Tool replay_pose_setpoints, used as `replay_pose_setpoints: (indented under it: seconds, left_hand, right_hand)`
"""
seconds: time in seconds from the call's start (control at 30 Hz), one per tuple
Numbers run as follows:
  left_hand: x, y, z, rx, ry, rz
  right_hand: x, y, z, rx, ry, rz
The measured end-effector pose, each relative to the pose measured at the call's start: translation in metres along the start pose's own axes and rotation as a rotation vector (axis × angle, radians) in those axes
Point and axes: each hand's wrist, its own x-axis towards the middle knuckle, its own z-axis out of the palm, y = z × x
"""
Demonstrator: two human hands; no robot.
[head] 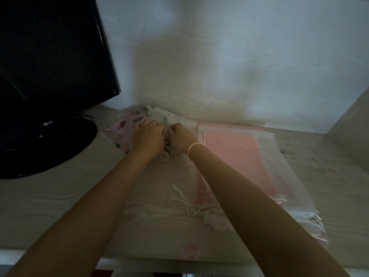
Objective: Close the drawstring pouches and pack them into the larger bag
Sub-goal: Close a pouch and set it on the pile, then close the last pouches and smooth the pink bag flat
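Note:
A white dotted drawstring pouch (165, 115) lies bunched at the back of the table against the wall. My left hand (148, 134) and my right hand (182, 137) meet at its near end, both with fingers curled into the gathered fabric and its dark cords. A pink patterned pouch (121, 129) lies flat under and to the left of my left hand. To the right sits a stack of pink and sheer white bags (235, 150). A large sheer bag (159, 196) with loose white drawstrings (191, 204) lies flat between my forearms.
A black monitor (50, 56) on a round stand (44, 148) fills the left side. The pale wood-grain table (60, 206) meets a white wall at the back. A wall corner (347, 124) closes in at the right. The image is dim and blurred.

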Motion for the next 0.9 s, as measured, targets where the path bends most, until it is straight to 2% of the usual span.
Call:
replay_pose_setpoints:
  seconds: [0.1, 0.3, 0.37, 0.47, 0.53, 0.6, 0.7, 0.73, 0.9]
  left_hand:
    - [0.002, 0.001, 0.005, 0.072, -0.154, -0.012]
    - [0.005, 0.011, -0.002, 0.105, -0.238, -0.058]
    - [0.001, 0.014, -0.007, 0.076, -0.125, -0.033]
    - [-0.01, 0.041, -0.031, -0.062, 0.176, 0.018]
    - [-0.021, 0.072, -0.047, -0.172, 0.258, 0.107]
    - [-0.034, 0.101, -0.057, -0.303, 0.137, 0.151]
    - [-0.052, 0.126, -0.056, -0.344, -0.257, 0.142]
    - [-0.058, 0.133, -0.055, -0.331, -0.342, 0.157]
    - [-0.087, 0.135, -0.05, -0.457, -0.539, 0.141]
  right_hand:
    - [0.001, 0.005, 0.003, -0.083, -0.177, 0.031]
    - [-0.023, 0.01, -0.029, -0.238, -0.311, -0.062]
    - [-0.033, 0.019, -0.044, -0.298, -0.32, -0.076]
    - [-0.049, 0.04, -0.061, -0.411, -0.301, -0.07]
    - [-0.061, 0.056, -0.067, -0.511, -0.302, -0.029]
    - [-0.076, 0.069, -0.074, -0.561, -0.298, 0.023]
    - [-0.097, 0.082, -0.084, -0.554, -0.293, 0.087]
    - [-0.106, 0.09, -0.088, -0.542, -0.276, 0.096]
    - [-0.131, 0.129, -0.085, -0.459, -0.174, 0.097]
